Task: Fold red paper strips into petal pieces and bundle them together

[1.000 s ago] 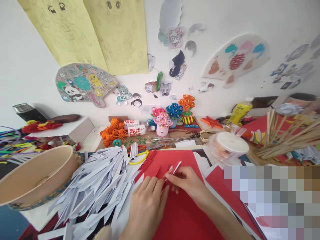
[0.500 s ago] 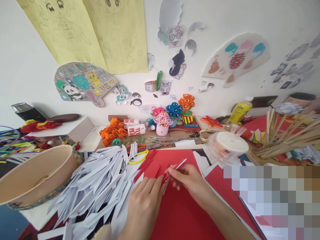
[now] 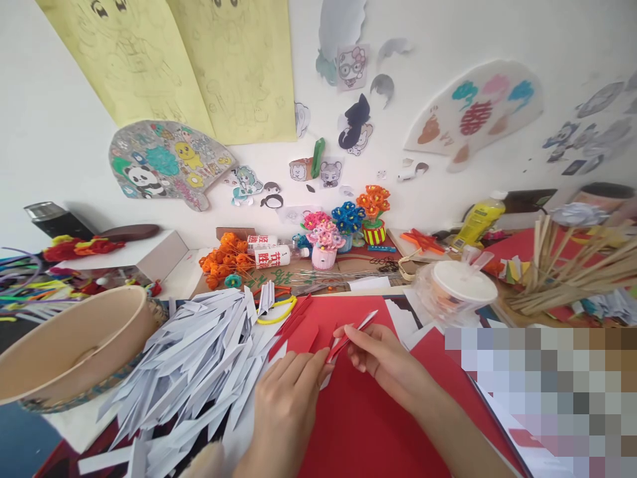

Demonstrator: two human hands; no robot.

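Observation:
My left hand [image 3: 286,398] and my right hand [image 3: 381,355] pinch a narrow folded strip of paper [image 3: 355,330], red on one side and white on the other. The strip points up and to the right above a large red paper sheet [image 3: 358,425]. My left fingers hold its lower end; my right fingers grip it near the middle. A heap of similar folded white strips [image 3: 199,372] lies just left of my left hand. Loose red strips [image 3: 293,322] lie at the red sheet's top left corner.
A tan round bowl [image 3: 64,358] stands at the left. A lidded plastic cup [image 3: 460,289] and a bundle of wooden sticks [image 3: 562,272] are at the right. Pipe-cleaner flowers [image 3: 348,222], glue bottles [image 3: 273,255] and a yellow bottle [image 3: 478,222] line the wall.
The strip has tilted lower and more to the right between my fingers. My right hand has shifted slightly right along it; my left hand stays at the lower end.

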